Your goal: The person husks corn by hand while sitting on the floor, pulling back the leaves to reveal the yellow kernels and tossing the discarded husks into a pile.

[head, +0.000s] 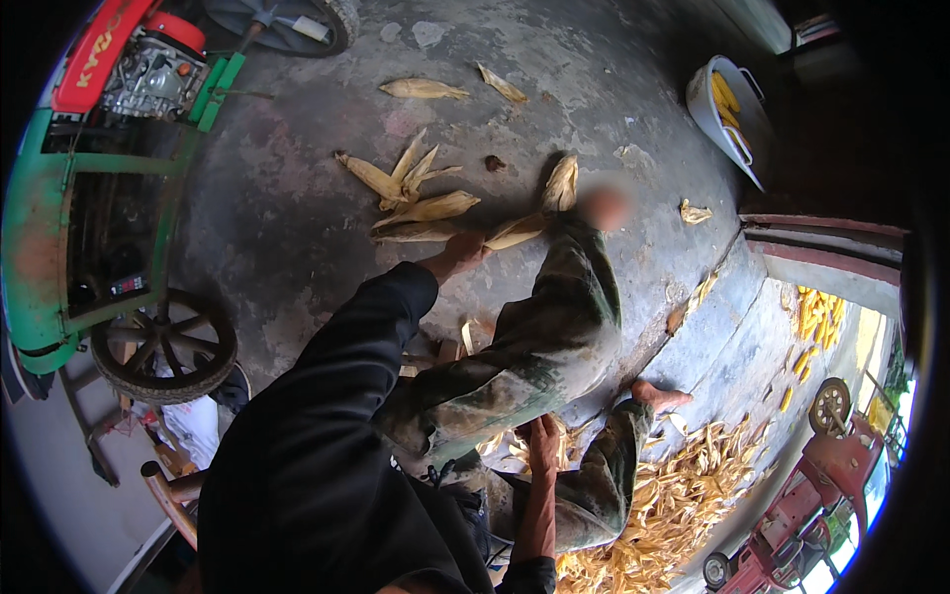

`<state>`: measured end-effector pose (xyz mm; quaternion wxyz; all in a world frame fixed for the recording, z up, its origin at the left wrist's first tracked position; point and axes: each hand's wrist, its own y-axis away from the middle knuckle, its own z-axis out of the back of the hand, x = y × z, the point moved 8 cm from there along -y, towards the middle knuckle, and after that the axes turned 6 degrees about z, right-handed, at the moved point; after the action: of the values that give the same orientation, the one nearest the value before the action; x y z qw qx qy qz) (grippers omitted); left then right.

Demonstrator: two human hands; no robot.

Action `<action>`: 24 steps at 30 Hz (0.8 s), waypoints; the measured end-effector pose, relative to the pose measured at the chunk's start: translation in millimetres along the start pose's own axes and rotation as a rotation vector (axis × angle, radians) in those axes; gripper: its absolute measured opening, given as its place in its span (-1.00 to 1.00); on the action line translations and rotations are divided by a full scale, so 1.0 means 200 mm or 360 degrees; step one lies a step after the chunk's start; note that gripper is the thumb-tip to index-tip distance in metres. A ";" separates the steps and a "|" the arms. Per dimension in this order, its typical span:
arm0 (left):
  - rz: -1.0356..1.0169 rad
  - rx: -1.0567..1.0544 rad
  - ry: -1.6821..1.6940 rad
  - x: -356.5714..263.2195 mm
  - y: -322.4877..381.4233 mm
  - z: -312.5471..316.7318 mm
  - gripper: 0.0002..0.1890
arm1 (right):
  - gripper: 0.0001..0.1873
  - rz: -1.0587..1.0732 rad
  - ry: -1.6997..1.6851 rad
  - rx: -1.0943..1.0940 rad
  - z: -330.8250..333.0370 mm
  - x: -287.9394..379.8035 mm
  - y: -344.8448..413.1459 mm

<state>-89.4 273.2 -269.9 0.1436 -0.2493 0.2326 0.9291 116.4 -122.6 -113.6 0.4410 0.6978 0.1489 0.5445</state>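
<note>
My left hand [465, 251], in a black sleeve, reaches down to the concrete floor and closes on the near end of a corn ear in its dry husk [517, 232]. Another unhusked ear [415, 232] lies close to its other side, with more ears in husks [434, 208] just above. One more ear [562, 183] lies by the blurred foot of my outstretched leg. My right hand [545, 438] is between my camouflage-trousered legs, fingers curled; whether it holds anything is unclear. Below and beside it are loose dry husks [660, 505].
A green machine with a red engine [156, 67] and spoked wheels [165, 345] stands left. A metal tub [705, 96] of yellow ears is at upper right. Bare ears [819, 315] lie by the doorway sill [824, 263]. A red three-wheeled vehicle [801, 490] stands at lower right.
</note>
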 end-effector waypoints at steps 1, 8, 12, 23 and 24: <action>-0.0050 0.0022 0.0023 0.01 0.05 0.02 -0.70 | -0.67 0.0056 0.0083 0.0047 -0.04 0.03 -0.01; 0.0337 0.0369 0.0960 -0.05 0.48 0.36 -0.56 | -0.64 0.0184 -0.0011 -0.0054 -0.01 0.14 0.01; -0.0017 0.0108 0.0741 -0.12 0.66 0.82 -0.59 | -0.65 0.0369 -0.0174 -0.0072 0.01 0.25 0.02; -0.1262 -0.0117 -0.0178 -1.64 1.09 1.72 -0.72 | -0.46 0.2036 0.0584 -0.0643 -0.08 1.39 0.81; -0.1358 -0.0066 -0.0195 -1.75 1.13 1.67 -0.72 | -0.39 0.2117 0.0767 -0.0672 -0.12 1.48 0.90</action>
<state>-15.7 197.3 253.7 0.5233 -0.2704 0.0810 0.8040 152.6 -9.9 213.2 0.0976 0.4019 -0.3209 0.8520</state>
